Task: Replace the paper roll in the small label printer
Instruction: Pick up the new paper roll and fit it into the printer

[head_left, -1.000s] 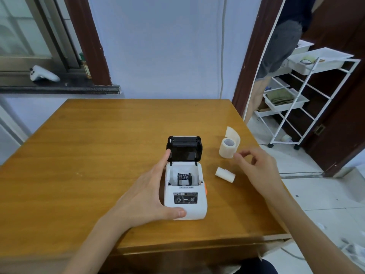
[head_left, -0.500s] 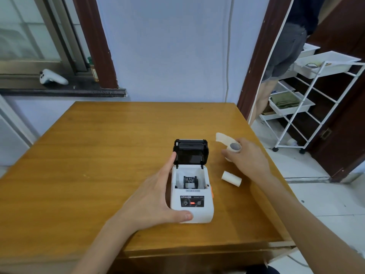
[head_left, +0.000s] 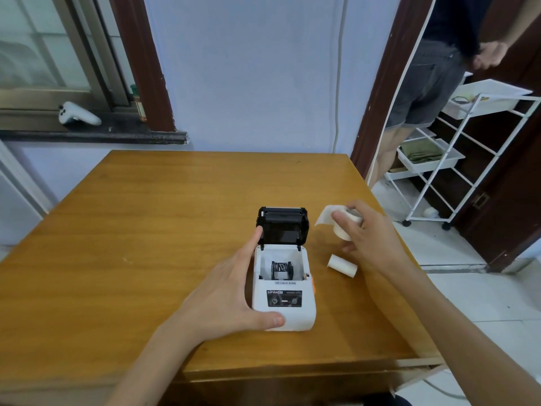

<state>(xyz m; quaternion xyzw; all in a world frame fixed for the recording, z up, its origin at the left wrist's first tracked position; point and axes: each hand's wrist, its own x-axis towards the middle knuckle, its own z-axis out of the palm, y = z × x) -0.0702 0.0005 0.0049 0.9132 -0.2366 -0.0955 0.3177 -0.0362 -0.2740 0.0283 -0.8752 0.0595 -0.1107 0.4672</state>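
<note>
A small white label printer (head_left: pixel 288 303) stands on the wooden table (head_left: pixel 146 244) with its black lid (head_left: pixel 282 225) tipped up and open. Its paper bay (head_left: pixel 281 268) holds only a black spindle part. My left hand (head_left: pixel 231 291) grips the printer's left side, thumb across the front corner. My right hand (head_left: pixel 363 232) holds a white paper roll (head_left: pixel 344 227) just right of the lid, lifted off the table, with a loose paper tail (head_left: pixel 325 216) sticking out to the left. A smaller white paper core (head_left: pixel 342 265) lies on the table beside the printer.
The table's right edge runs close to my right forearm. Beyond it, a person (head_left: pixel 433 68) stands in a doorway next to a white wire shelf cart (head_left: pixel 456 159). A white controller (head_left: pixel 77 114) rests on the window sill at the back left.
My right hand reached the paper roll, closed around it and lifted it off the table. My left hand stayed on the printer.
</note>
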